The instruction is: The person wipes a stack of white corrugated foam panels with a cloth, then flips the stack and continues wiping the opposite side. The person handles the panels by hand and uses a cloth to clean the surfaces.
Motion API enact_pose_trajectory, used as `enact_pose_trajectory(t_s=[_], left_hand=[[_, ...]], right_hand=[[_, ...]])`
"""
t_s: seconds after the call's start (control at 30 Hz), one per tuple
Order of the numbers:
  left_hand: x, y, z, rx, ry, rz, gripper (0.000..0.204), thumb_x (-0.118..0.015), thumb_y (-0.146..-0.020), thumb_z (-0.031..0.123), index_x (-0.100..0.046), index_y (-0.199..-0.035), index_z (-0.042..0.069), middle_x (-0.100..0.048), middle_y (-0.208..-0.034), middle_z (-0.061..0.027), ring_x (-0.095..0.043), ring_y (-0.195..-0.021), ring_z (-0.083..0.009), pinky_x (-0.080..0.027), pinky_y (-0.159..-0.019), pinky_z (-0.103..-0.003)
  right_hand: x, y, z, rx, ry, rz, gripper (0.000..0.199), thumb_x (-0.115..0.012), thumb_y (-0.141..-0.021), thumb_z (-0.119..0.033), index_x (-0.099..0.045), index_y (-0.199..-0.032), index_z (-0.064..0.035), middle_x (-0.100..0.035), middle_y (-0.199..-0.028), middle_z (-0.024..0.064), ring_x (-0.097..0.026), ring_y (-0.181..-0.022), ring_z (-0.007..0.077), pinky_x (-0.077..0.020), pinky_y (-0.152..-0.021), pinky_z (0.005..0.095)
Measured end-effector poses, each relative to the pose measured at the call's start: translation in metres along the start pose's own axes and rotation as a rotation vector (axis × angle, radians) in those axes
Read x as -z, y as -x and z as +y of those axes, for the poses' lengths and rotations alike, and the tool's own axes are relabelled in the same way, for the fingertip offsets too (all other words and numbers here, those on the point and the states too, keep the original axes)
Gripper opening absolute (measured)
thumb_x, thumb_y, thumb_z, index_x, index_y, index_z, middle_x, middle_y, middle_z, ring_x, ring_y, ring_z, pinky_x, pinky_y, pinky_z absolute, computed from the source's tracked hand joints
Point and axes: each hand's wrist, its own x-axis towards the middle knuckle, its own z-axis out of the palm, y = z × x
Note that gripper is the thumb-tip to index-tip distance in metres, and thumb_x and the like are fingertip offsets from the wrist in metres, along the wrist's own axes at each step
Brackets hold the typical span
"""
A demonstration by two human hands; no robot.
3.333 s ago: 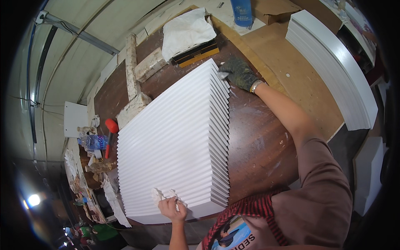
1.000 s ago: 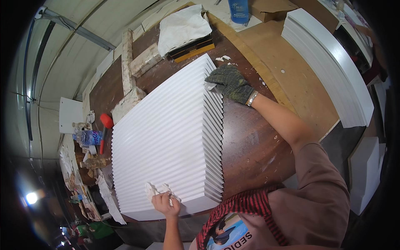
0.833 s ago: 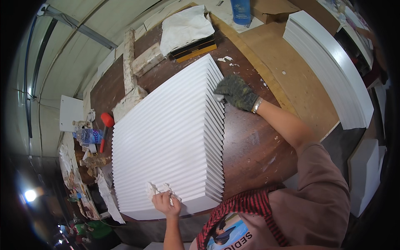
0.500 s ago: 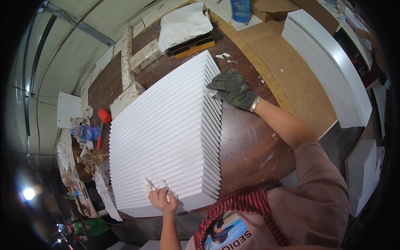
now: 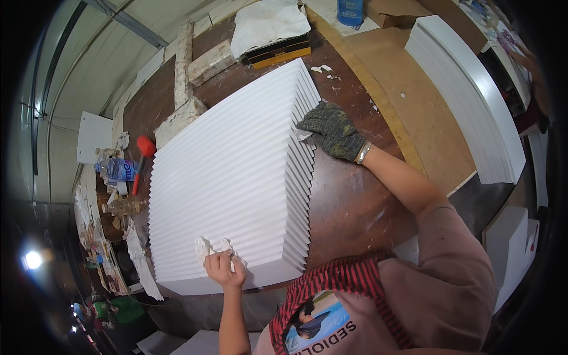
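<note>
A large stack of white boards, fanned into even steps, lies across the brown table in front of me. My left hand, bare, is closed around a crumpled white tissue above the stack's near end. On the right side of the stack, my right hand wears a dark grey-green knit glove. Its fingers are closed on a small white piece, perhaps tissue, pressed to the stepped edges toward the far corner. The fingertips are partly hidden.
Left of the stack lie a red mallet and a plastic bottle. Beyond it are a white cloth on a black-and-yellow box and white-crusted blocks. Another white board stack stands at right, a blue bottle at the back.
My right hand has slid a little nearer along the stack's right edge. My left hand stays at the near end with the tissue. The whole view has shifted slightly.
</note>
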Motion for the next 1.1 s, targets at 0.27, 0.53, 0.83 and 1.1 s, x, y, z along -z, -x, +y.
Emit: enact_pose_trajectory(t_s=[0.27,0.53,0.83,1.1], left_hand=[[-0.001,0.0,0.002,0.004,0.003,0.043,0.019,-0.065,-0.072,0.013,-0.071,-0.089,0.006,-0.061,-0.08,-0.0083,-0.055,-0.073,-0.0301,-0.042,-0.068,-0.041],[-0.001,-0.003,0.001,-0.029,0.029,0.103,0.022,-0.066,-0.071,0.013,-0.073,-0.09,0.006,-0.062,-0.08,-0.0084,-0.055,-0.073,-0.0303,-0.044,-0.068,-0.042],[-0.003,0.0,-0.003,-0.016,0.082,0.15,0.013,-0.071,-0.074,0.013,-0.071,-0.086,0.01,-0.065,-0.081,-0.0041,-0.058,-0.072,-0.0269,-0.045,-0.067,-0.04],[0.033,-0.001,-0.006,0.35,1.024,-0.069,0.033,-0.079,-0.079,0.016,-0.07,-0.105,-0.002,-0.071,-0.097,-0.0159,-0.069,-0.09,-0.0238,-0.053,-0.087,-0.036]], right_hand=[[0.022,0.055,-0.039,-0.201,-0.087,-0.213,0.026,-0.078,-0.079,-0.022,-0.077,-0.103,-0.0124,-0.073,-0.105,0.0087,-0.065,-0.099,0.0293,-0.0488,-0.096,0.0464],[0.048,0.054,-0.157,-0.803,-1.311,-0.078,0.046,-0.077,-0.078,-0.002,-0.064,-0.122,-0.0014,-0.072,-0.106,0.0081,-0.068,-0.096,0.0164,-0.0563,-0.083,0.0296],[-0.006,0.072,-0.301,-0.853,-1.762,-0.508,0.048,-0.078,-0.082,-0.005,-0.061,-0.127,-0.002,-0.069,-0.115,0.0061,-0.065,-0.107,0.0145,-0.0524,-0.096,0.0313],[-0.011,0.065,-0.325,-0.958,-1.855,-0.232,0.045,-0.072,-0.09,-0.008,-0.059,-0.132,0.0008,-0.068,-0.121,0.0095,-0.065,-0.111,0.0156,-0.05,-0.101,0.0304]])
